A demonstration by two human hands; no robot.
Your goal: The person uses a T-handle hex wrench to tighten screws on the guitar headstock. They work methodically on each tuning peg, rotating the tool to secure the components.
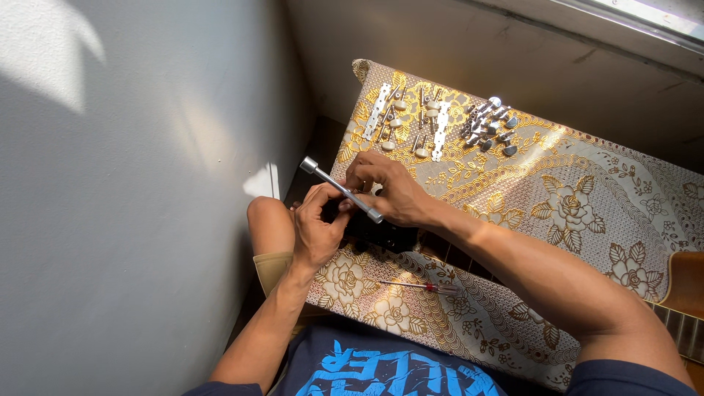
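A black guitar headstock (387,236) lies on a gold floral tablecloth (572,198), its neck running right to the wooden body (686,282). My left hand (317,227) grips the headstock's left end from the table's edge. My right hand (389,192) is closed on a silver T-shaped socket wrench (340,188), whose bar slants from upper left to lower right over the headstock. The wrench's shaft and the spot it meets are hidden under my fingers.
Two strips of tuning machines with cream knobs (411,121) and a cluster of chrome tuners (490,125) lie at the cloth's far end. A small red-handled screwdriver (422,287) rests near me. A grey wall (132,205) stands close on the left; my knee (270,220) is below the table edge.
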